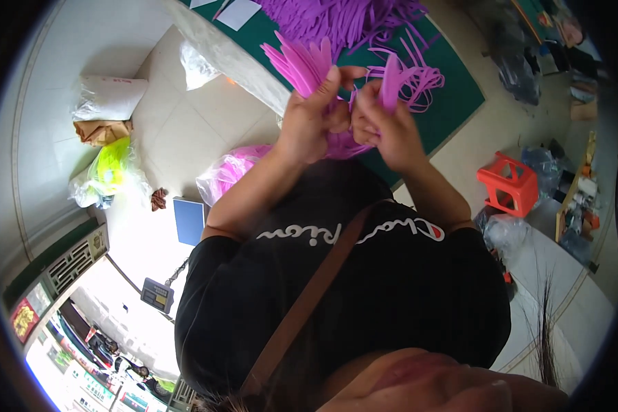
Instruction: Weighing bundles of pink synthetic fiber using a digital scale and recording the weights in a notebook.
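In front of the black shirt, the left hand (307, 127) has its fingers closed round a fanned bundle of pink strips (296, 65), while close beside it the right hand (396, 130) pinches a pink piece (390, 86) that stands up between its curled fingers. Past them, loose thin strands (422, 84) and a large purple heap (347, 24) lie on the green surface (456, 89). On the floor sit a clear bag with pink contents (228, 175) to the left and a red stool (517, 184) to the right.
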Motion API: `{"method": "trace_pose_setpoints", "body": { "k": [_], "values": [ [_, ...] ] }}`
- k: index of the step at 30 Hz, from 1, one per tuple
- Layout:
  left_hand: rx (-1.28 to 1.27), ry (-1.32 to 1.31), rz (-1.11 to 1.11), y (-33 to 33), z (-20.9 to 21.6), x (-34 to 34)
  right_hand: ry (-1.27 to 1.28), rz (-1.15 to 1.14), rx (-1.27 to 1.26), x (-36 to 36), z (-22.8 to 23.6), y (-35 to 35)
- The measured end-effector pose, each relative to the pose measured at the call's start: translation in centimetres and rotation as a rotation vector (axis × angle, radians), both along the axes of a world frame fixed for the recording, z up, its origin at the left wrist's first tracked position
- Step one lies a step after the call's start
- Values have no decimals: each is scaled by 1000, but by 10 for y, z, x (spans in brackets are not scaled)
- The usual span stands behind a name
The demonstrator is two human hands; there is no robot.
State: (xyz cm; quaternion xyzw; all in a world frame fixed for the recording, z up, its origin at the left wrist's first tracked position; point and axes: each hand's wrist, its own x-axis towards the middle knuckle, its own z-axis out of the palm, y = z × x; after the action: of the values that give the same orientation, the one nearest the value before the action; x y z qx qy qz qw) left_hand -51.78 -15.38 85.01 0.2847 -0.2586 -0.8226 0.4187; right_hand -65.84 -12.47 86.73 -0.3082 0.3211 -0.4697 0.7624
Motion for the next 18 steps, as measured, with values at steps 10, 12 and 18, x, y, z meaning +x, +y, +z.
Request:
{"method": "trace_pose_setpoints", "body": {
  "k": [10, 12, 18],
  "values": [
    [-250, 42, 98, 33, -36, -5, 701, -402, -617, 26, -20, 6],
    [-319, 50, 154, 30, -31, -5, 837, -399, -670, 23, -11, 2],
    [-441, -240, -244, 30, -8, 15, 1340, 27, -955, -4, 16, -1]
  ]
}}
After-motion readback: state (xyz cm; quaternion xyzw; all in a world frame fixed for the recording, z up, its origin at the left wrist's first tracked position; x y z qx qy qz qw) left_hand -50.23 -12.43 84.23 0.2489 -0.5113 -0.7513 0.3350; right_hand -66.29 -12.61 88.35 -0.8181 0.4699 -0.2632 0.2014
